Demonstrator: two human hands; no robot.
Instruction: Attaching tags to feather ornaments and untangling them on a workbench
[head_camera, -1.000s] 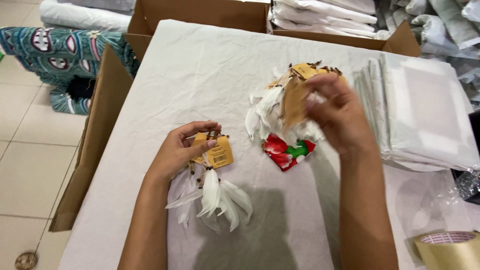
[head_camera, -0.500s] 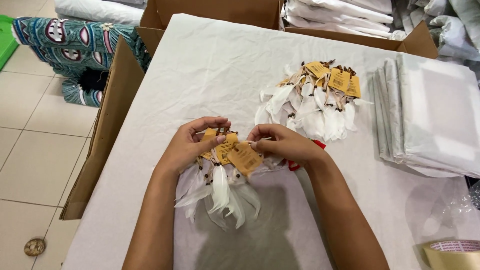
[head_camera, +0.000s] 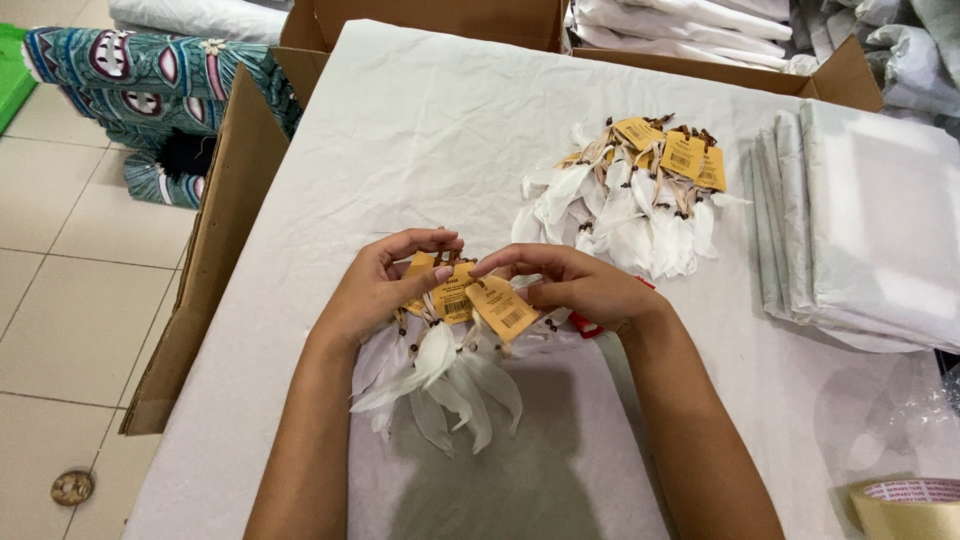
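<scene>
Head cam — both hands (head_camera: 385, 290) (head_camera: 570, 285) grip tagged feather bunch (head_camera: 445, 365); box (head_camera: 420, 15) contents hidden.

Feather bundle (head_camera: 440, 370) lies on the table sheet (head_camera: 400, 150) — feather pile (head_camera: 625, 205) behind, folded sheets (head_camera: 860, 230) right.

Two bare arms come up from the bottom, with no sleeves on them; the left hand (head_camera: 375, 290) and the right hand (head_camera: 580, 288) wear nothing
</scene>
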